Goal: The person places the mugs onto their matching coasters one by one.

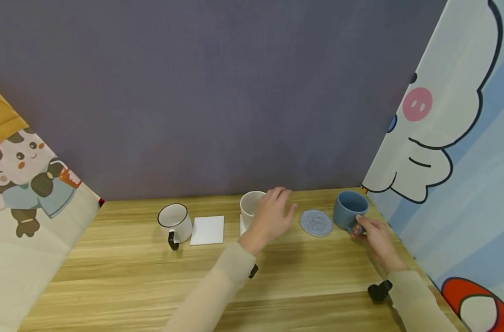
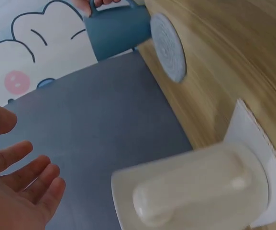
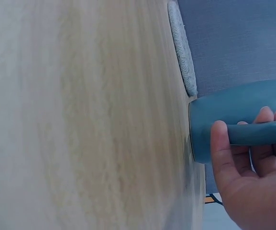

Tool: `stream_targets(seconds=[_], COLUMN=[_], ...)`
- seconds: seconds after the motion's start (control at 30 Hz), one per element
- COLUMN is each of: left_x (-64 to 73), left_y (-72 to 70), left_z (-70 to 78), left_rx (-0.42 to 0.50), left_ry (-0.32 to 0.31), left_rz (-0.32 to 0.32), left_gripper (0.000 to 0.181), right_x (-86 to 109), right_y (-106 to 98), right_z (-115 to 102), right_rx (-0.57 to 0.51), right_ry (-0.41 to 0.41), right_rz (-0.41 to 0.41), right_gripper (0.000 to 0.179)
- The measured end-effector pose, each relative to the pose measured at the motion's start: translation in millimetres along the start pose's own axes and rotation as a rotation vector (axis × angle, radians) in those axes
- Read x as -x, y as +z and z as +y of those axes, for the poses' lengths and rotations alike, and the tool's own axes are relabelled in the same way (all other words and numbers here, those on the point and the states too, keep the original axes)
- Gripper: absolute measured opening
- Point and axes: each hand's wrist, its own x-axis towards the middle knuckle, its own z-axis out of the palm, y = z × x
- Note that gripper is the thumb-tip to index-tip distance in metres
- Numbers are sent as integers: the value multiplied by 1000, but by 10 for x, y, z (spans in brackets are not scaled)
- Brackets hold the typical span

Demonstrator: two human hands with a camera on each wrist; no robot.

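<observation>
Head view: your right grip [image 1: 375,237] grasps the blue mug [image 1: 343,216] by its handle [image 3: 255,133].
The mug is just ahead-left of this grip, the coaster [image 1: 316,223] farther left. Hold the mug upright and clear of the coaster's edge. Your left grip [image 1: 272,214] is released and empty.

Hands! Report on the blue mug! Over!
Right hand grips blue mug by handle. Left hand empty, near white mug. Blue mug beside round coaster, nothing seen between.
</observation>
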Motion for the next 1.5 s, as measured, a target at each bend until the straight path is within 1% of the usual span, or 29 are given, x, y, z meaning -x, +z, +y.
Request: stream_targets(seconds=[0.17,0.27,0.33,0.47,0.5,0.6,0.7,0.77,0.93,1.13,1.2,1.37,1.5], left_x=[-14,-20,-24,-35,-36,-44,-55,-66,-74,-41,-37,-47,-79], left_y=[86,121,138,187,199,250,305,363,561,775,823,932,1017], left_z=[85,117,140,181,191,202,192,171,87,19,12,-22,-44], left_rx=[-15,2,59,212,242,265,251,226,167,182,180,129,78], left_ry=[30,19,-16,-90,-104,-116,-128,-129,-126,-142,-136,-121,-133], left_rz=[-6,-19,-44,-96,-107,-117,-120,-128,-173,-213,-216,-212,-229], left_gripper=[37,38,38,36,37,37,37,37,38,37,37,36,35], right_x=[1,-1,-1,0,1,-3,-16,-27,-46,-54,-49,-36,-41], right_y=[-2,-5,-5,-10,-7,-6,8,14,24,23,19,9,9], right_z=[-8,3,13,33,36,43,43,46,45,29,23,21,26], right_rx=[19,18,-1,-16,-22,-17,-25,-20,-34,-48,-49,-57,-66], right_ry=[4,-1,-1,-8,-5,-5,1,-1,-8,-9,-4,6,3], right_rz=[0,-2,-2,-5,5,4,-1,-7,2,6,11,16,11], right_gripper=[46,45,44,43,44,43,43,43,43,43,43,44,44])
